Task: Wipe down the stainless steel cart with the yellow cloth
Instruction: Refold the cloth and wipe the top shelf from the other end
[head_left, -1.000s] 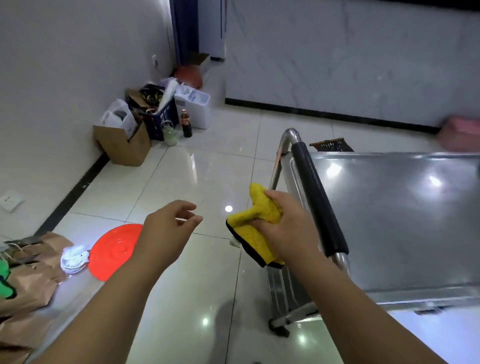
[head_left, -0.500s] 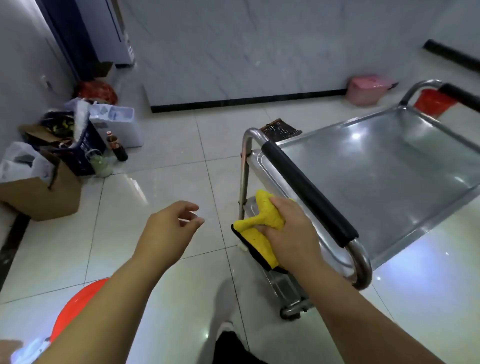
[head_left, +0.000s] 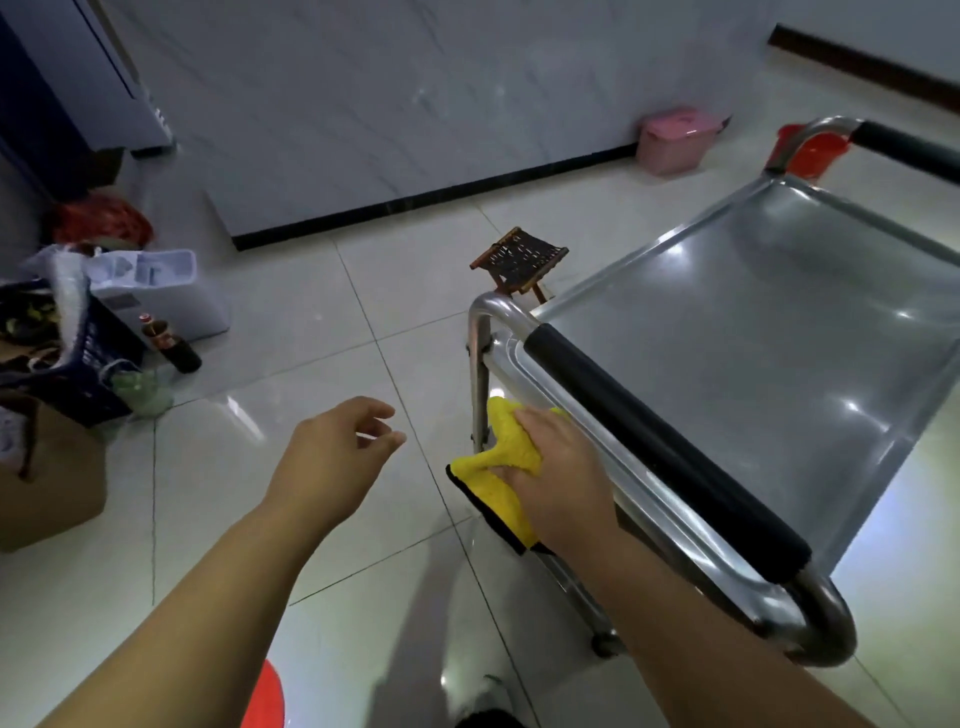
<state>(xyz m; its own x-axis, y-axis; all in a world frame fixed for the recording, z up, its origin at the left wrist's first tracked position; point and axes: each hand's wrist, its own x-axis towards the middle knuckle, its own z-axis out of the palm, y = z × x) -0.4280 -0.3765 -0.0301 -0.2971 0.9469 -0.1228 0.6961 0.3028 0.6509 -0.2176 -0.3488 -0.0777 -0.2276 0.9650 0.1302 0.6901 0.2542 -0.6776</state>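
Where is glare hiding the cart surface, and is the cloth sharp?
Head view: bright ceiling-light spots glare on the cart tray and the floor tiles; wide-angle bending curves the edges; the yellow cloth under the right hand is reasonably sharp.

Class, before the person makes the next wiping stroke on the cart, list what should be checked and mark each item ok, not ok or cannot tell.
1. Yellow cloth held by right hand: ok.
2. Cloth against the stainless steel cart, at its end below the black handle: ok.
3. Left hand free, off the cart: ok.
4. Top tray bare of objects: ok.
5. Cart wheels locked: cannot tell.
6. Small woven stool apart from the cart: cannot tell.
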